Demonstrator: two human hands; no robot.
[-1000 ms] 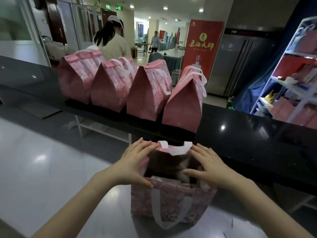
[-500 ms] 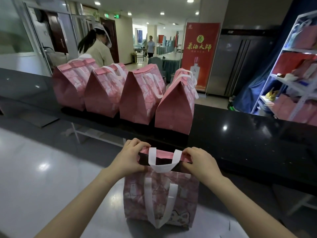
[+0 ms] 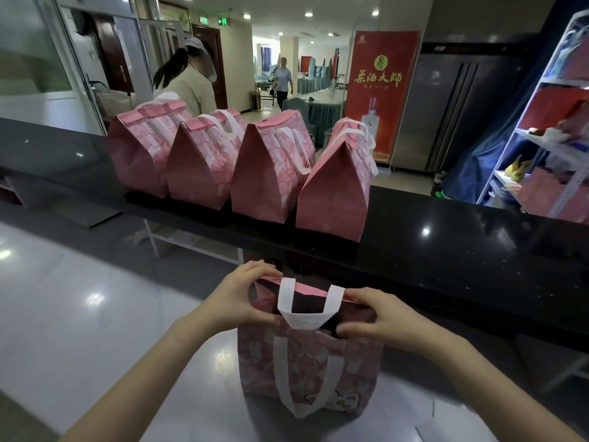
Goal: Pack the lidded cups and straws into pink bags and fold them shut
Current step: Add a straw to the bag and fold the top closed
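Note:
A pink patterned bag (image 3: 322, 365) with white handles stands upright on the steel counter in front of me. My left hand (image 3: 240, 299) pinches the left end of its top edge. My right hand (image 3: 379, 317) pinches the right end. Between them the top is pressed together and bent over, with a white handle loop (image 3: 307, 314) hanging down the front. Whatever is inside the bag is hidden. Several folded pink bags (image 3: 264, 173) stand in a row on the raised black ledge behind it.
The black ledge (image 3: 462, 250) runs across just beyond the bag. The steel counter (image 3: 79, 314) stretches to the left. A shelving rack (image 3: 548, 138) stands at the right. A person (image 3: 188, 81) stands behind the bags and another walks far back.
The bag's open mouth has been brought together. My hands moved from resting on its rim to pinching both ends of the top, and the fold now bends further over.

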